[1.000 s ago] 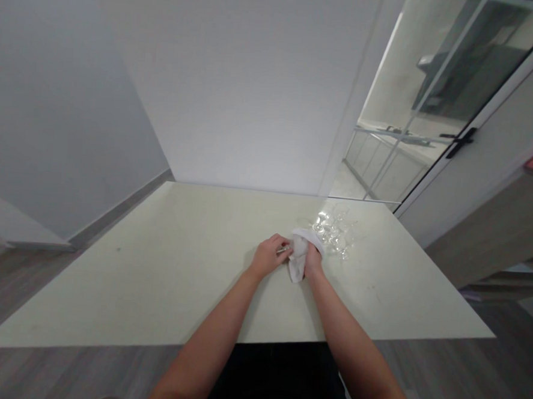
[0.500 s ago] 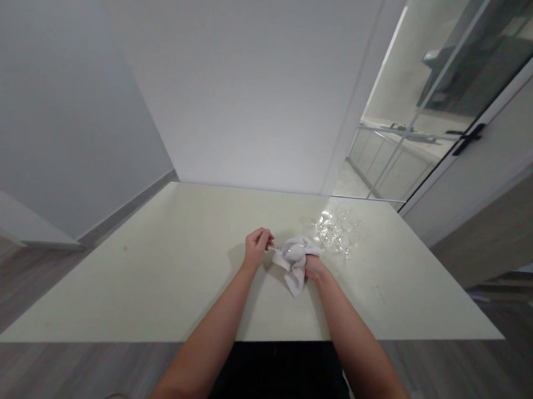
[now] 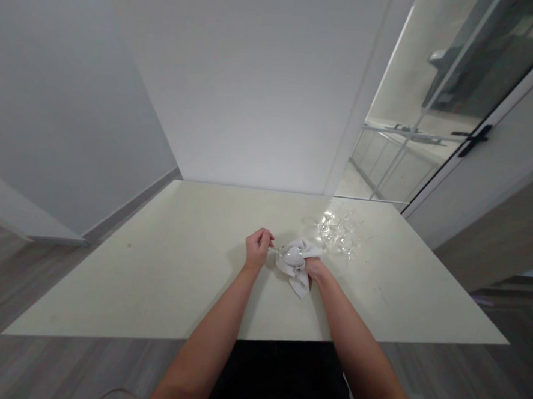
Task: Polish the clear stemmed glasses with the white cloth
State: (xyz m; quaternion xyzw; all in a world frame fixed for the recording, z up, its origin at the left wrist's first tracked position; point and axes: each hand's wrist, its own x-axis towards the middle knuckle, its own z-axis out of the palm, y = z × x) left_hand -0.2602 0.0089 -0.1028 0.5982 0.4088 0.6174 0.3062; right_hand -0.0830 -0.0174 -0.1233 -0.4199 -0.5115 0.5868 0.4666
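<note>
A clear stemmed glass (image 3: pixel 294 256) lies tilted sideways above the table, its bowl to the right and its stem to the left. My left hand (image 3: pixel 258 247) is closed on the stem end. Bunched around the bowl is a white cloth (image 3: pixel 299 281), with one corner hanging down toward the table. My right hand (image 3: pixel 315 268) grips this cloth at the right, close to the rim of the glass; its fingers are mostly hidden in the folds.
Several clear glasses (image 3: pixel 338 233) stand or lie close together at the back right of the pale table (image 3: pixel 154 265). Behind the table rises a white wall panel (image 3: pixel 254 102). A glazed door with a black handle (image 3: pixel 475 140) is at the right.
The cloth has shifted and folded differently around the glass bowl, its hanging corner now slightly further right. Both hands keep their hold. The view has turned slightly.
</note>
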